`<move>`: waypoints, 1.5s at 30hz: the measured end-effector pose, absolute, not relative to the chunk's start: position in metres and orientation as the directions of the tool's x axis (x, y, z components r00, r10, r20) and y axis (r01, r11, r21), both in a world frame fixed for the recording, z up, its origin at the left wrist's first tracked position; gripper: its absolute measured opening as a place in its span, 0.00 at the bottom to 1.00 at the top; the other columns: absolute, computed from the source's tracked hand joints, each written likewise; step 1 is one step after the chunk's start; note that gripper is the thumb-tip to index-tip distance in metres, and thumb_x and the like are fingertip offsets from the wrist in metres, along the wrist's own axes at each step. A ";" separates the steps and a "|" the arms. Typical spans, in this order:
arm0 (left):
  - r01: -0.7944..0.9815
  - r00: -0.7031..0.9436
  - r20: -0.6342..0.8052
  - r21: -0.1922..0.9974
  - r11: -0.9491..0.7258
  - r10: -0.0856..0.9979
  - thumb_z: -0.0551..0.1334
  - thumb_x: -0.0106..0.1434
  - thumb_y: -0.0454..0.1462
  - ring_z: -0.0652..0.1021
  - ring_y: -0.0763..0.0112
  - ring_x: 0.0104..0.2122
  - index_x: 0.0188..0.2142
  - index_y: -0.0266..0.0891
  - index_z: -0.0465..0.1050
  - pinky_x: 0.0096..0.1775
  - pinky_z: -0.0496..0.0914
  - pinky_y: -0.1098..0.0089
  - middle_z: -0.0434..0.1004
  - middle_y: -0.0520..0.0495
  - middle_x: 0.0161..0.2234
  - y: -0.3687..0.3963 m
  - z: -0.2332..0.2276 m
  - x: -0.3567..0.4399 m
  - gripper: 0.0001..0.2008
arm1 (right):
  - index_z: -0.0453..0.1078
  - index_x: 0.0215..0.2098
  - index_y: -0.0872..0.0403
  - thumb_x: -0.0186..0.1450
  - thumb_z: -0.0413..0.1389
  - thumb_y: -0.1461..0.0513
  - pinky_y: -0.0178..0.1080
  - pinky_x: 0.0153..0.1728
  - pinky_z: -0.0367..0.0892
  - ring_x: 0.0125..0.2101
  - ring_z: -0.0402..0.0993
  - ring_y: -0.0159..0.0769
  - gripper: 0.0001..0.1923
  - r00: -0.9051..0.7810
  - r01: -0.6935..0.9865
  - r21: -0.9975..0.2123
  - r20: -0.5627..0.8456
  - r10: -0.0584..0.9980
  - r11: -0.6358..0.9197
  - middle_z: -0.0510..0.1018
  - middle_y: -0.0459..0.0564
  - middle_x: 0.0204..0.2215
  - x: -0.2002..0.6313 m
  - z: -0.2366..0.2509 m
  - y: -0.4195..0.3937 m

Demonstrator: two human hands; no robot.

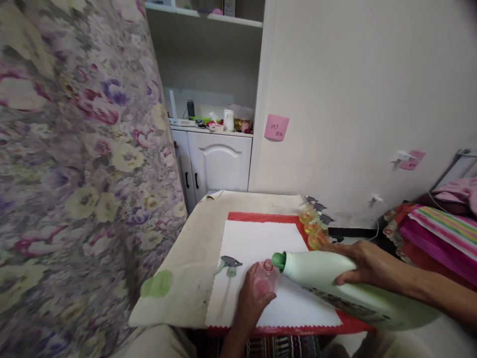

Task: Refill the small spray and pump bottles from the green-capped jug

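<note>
My right hand (363, 266) grips a large pale green detergent bottle (335, 286), tipped on its side with its green spout (278, 260) over the mouth of a small clear pinkish bottle (265, 278). My left hand (250, 301) holds that small bottle upright on a white cloth (257, 243). A grey and green spray trigger head (229, 266) lies on the cloth just left of the small bottle. A round green cap (157, 284) rests on the beige table cover (194, 248) further left.
Several small yellow spray bottles (312, 223) stand at the table's far right edge by the wall. A floral curtain (74, 174) fills the left. White cupboards (218, 161) with clutter stand behind. Striped bedding (439, 233) lies at right. A pink note (276, 127) is stuck on the wall.
</note>
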State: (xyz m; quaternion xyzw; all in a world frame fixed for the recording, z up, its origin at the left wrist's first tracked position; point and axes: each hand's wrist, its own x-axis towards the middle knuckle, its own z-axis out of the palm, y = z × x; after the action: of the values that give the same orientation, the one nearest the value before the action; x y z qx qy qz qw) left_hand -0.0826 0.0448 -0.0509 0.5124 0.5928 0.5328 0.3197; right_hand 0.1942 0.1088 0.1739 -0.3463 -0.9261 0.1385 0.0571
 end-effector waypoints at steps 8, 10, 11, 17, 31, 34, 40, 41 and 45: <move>0.253 -0.257 0.168 0.962 -0.101 0.952 0.68 0.45 0.30 0.66 0.56 0.58 0.59 0.42 0.57 0.57 0.60 0.62 0.66 0.43 0.59 0.046 -0.055 -0.084 0.41 | 0.62 0.59 0.44 0.60 0.56 0.44 0.33 0.27 0.62 0.27 0.76 0.39 0.32 -0.752 0.648 -0.277 -0.082 0.655 0.709 0.80 0.47 0.29 0.191 0.181 0.111; 0.257 -0.261 0.185 0.959 -0.117 0.947 0.68 0.45 0.30 0.66 0.56 0.58 0.58 0.42 0.58 0.58 0.60 0.61 0.66 0.43 0.59 0.046 -0.056 -0.084 0.41 | 0.62 0.59 0.45 0.60 0.56 0.44 0.33 0.28 0.62 0.28 0.76 0.40 0.32 -0.751 0.653 -0.254 -0.093 0.654 0.714 0.80 0.48 0.30 0.191 0.180 0.113; 0.259 -0.265 0.191 0.958 -0.121 0.945 0.68 0.45 0.30 0.66 0.56 0.58 0.58 0.42 0.58 0.57 0.60 0.61 0.66 0.43 0.59 0.047 -0.057 -0.084 0.41 | 0.62 0.59 0.45 0.60 0.55 0.44 0.34 0.28 0.63 0.28 0.76 0.41 0.32 -0.747 0.659 -0.234 -0.095 0.658 0.715 0.80 0.48 0.30 0.192 0.179 0.114; 0.264 -0.255 0.204 0.955 -0.134 0.945 0.68 0.45 0.30 0.65 0.56 0.59 0.59 0.43 0.58 0.58 0.59 0.59 0.66 0.44 0.59 0.048 -0.060 -0.085 0.41 | 0.62 0.59 0.50 0.61 0.54 0.44 0.35 0.28 0.63 0.30 0.77 0.44 0.33 -0.745 0.666 -0.164 -0.103 0.659 0.728 0.80 0.54 0.31 0.192 0.177 0.119; 0.282 -0.294 0.279 0.939 -0.196 0.914 0.64 0.55 0.35 0.62 0.55 0.61 0.60 0.44 0.58 0.60 0.56 0.56 0.62 0.43 0.61 0.045 -0.041 -0.084 0.34 | 0.65 0.57 0.51 0.60 0.55 0.43 0.36 0.29 0.63 0.29 0.77 0.44 0.33 -0.748 0.663 -0.195 -0.121 0.653 0.723 0.80 0.54 0.29 0.186 0.183 0.119; 0.272 -0.201 0.330 0.923 -0.271 0.922 0.62 0.59 0.39 0.63 0.57 0.60 0.57 0.44 0.64 0.60 0.57 0.58 0.65 0.44 0.60 0.051 -0.023 -0.088 0.26 | 0.64 0.57 0.50 0.60 0.55 0.43 0.35 0.29 0.63 0.29 0.77 0.44 0.33 -0.746 0.665 -0.209 -0.128 0.653 0.717 0.80 0.52 0.29 0.185 0.186 0.118; 0.168 0.035 0.318 0.933 -0.319 0.947 0.61 0.61 0.40 0.72 0.59 0.53 0.50 0.43 0.72 0.55 0.63 0.61 0.75 0.44 0.51 0.067 0.011 -0.098 0.17 | 0.65 0.58 0.51 0.59 0.55 0.43 0.35 0.29 0.65 0.30 0.77 0.44 0.34 -0.738 0.674 -0.192 -0.127 0.663 0.713 0.80 0.54 0.31 0.185 0.188 0.119; 0.141 0.071 0.310 0.938 -0.318 0.948 0.60 0.62 0.40 0.74 0.60 0.50 0.49 0.42 0.73 0.53 0.64 0.62 0.76 0.44 0.49 0.068 0.015 -0.099 0.16 | 0.64 0.58 0.50 0.59 0.55 0.43 0.35 0.29 0.65 0.31 0.77 0.44 0.34 -0.740 0.672 -0.190 -0.129 0.660 0.716 0.80 0.53 0.31 0.186 0.188 0.120; 0.065 0.122 0.294 0.951 -0.303 0.948 0.60 0.62 0.40 0.76 0.62 0.46 0.47 0.41 0.74 0.49 0.67 0.65 0.78 0.45 0.45 0.070 0.025 -0.100 0.14 | 0.64 0.58 0.48 0.60 0.55 0.44 0.36 0.30 0.66 0.31 0.77 0.44 0.32 -0.747 0.664 -0.205 -0.134 0.652 0.719 0.80 0.53 0.32 0.186 0.188 0.123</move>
State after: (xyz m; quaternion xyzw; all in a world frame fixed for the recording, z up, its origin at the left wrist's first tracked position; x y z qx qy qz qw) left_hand -0.1004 0.0697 0.0251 0.6173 0.4102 0.5201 0.4244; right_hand 0.1864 0.1226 0.1879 -0.3550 -0.9267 0.1205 -0.0261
